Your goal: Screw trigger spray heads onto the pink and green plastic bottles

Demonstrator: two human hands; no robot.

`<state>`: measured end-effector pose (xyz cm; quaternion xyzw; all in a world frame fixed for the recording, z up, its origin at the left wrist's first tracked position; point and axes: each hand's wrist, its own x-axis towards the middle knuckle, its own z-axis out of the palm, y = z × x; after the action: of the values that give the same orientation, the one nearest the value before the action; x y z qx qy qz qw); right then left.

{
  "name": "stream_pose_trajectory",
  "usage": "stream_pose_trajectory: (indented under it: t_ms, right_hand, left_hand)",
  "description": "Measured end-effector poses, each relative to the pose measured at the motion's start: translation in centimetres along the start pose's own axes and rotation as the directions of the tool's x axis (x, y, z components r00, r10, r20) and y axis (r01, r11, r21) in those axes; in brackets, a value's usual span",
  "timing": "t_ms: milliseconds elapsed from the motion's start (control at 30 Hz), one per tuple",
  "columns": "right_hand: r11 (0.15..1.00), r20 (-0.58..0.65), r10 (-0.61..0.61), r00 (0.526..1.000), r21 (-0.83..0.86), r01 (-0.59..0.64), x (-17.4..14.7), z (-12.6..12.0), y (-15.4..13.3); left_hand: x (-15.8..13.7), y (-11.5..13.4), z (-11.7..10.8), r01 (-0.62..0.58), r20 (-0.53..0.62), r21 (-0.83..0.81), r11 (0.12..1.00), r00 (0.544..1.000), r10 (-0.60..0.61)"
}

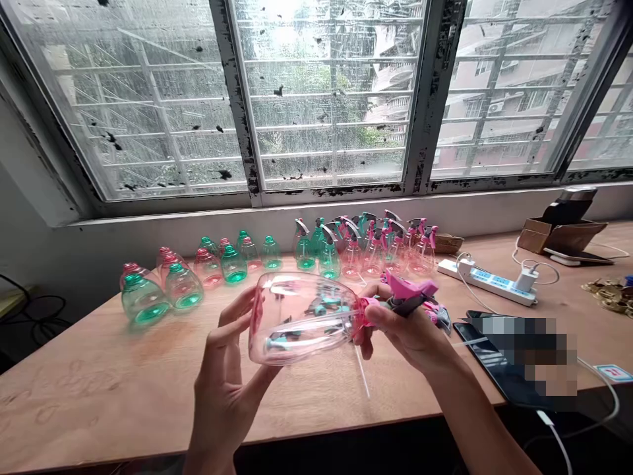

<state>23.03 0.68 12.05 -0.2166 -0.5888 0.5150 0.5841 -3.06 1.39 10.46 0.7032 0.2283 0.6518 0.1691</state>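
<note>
Lying sideways above the table [99,389] edge, a pink bottle [301,326] is cupped by the left hand [225,376]; its pink spray head [408,293] is gripped by the right hand [405,330]. Phone [514,359] partly blurred. Bottle rows [277,257] behind overlap.

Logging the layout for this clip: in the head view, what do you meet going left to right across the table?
Capless green and pink bottles → left hand → clear pink bottle held on its side → pink trigger sprayer in the right hand → white power strip → dark tablet → cardboard box.
</note>
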Motion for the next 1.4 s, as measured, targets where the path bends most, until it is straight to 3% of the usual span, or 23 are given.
stream_pose_trajectory:
  t_ms: [67, 167, 267, 367, 433, 500, 567, 633, 667, 700, 767, 933, 1033, 1167, 1300, 1400]
  right_hand:
    - [0.974, -0.033, -0.139, 0.99, -0.186, 0.131, -0.5, 0.2, 0.2]
    - [0.871, -0.014, -0.301, 0.953, -0.411, 0.269, -1.1, 0.6, 0.3]
    - [0.901, -0.03, -0.255, 0.966, -0.371, 0.226, -1.1, 0.9, 0.5]
    - [0.935, -0.009, -0.186, 0.982, -0.309, 0.174, -0.9, 0.8, 0.4]
    - [0.885, 0.023, -0.265, 0.964, -0.39, 0.253, -1.1, 0.7, 0.2]
    - [0.746, 0.098, -0.405, 0.909, -0.539, 0.391, -1.4, 0.8, -0.2]
    - [0.517, 0.253, -0.508, 0.823, -0.675, 0.526, -1.6, 1.0, -0.7]
    - [0.289, 0.408, -0.533, 0.741, -0.735, 0.613, -1.5, 1.3, -0.9]
    - [0.235, 0.45, -0.53, 0.719, -0.737, 0.634, -1.3, 1.5, -0.8]
    - [0.234, 0.459, -0.526, 0.716, -0.731, 0.641, -1.1, 1.7, -0.6]
    - [0.344, 0.399, -0.529, 0.749, -0.706, 0.619, -0.7, 2.0, 0.3]
    - [0.716, 0.137, -0.422, 0.896, -0.555, 0.423, -0.3, 1.5, 2.6]
    - [0.821, 0.069, -0.298, 0.952, -0.49, 0.292, 0.0, 0.9, 2.8]
    - [0.821, -0.023, -0.305, 0.952, -0.512, 0.251, 3.7, 0.1, 1.9]
    - [0.733, -0.166, -0.393, 0.904, -0.65, 0.199, 11.9, -1.3, 1.1]
    - [0.648, -0.175, -0.332, 0.927, -0.756, 0.09, 18.2, -2.2, 2.3]
  left_hand:
    - [0.0, 0.0, -0.2, 0.045, -0.002, 0.015, 0.999, 0.999, -0.045]
    - [0.3, 0.5, 0.6, 0.1, -0.101, -0.014, 0.995, 0.99, -0.101]
    - [0.7, 0.9, 1.7, 0.097, -0.177, -0.08, 0.992, 0.978, -0.11]
    - [0.8, 0.7, 1.6, 0.035, -0.168, -0.167, 0.985, 0.984, -0.063]
    - [0.5, 0.1, 0.9, 0.05, -0.149, -0.215, 0.975, 0.985, -0.084]
    - [0.2, -0.6, 0.0, 0.098, -0.104, -0.282, 0.954, 0.986, -0.131]
    - [0.0, -1.1, -0.7, 0.156, -0.047, -0.364, 0.918, 0.981, -0.186]
    - [0.1, -1.2, -1.0, 0.255, -0.038, -0.393, 0.883, 0.955, -0.293]
    - [0.2, -1.1, -1.0, 0.302, -0.054, -0.381, 0.874, 0.936, -0.347]
    - [0.3, -0.9, -0.9, 0.341, -0.077, -0.366, 0.866, 0.916, -0.393]
    - [0.5, -0.7, -0.5, 0.366, -0.096, -0.349, 0.863, 0.902, -0.421]
    - [0.4, -1.1, 0.4, 0.238, -0.103, -0.387, 0.891, 0.949, -0.298]
    - [0.2, -1.6, 0.8, 0.179, -0.119, -0.35, 0.92, 0.965, -0.233]
    - [0.0, -2.0, 0.8, 0.306, -0.038, -0.191, 0.933, 0.947, -0.319]
    - [0.0, -2.8, -0.4, 0.458, 0.028, -0.031, 0.888, 0.889, -0.458]
    - [-0.1, -3.5, -1.3, 0.51, 0.083, 0.034, 0.859, 0.856, -0.511]
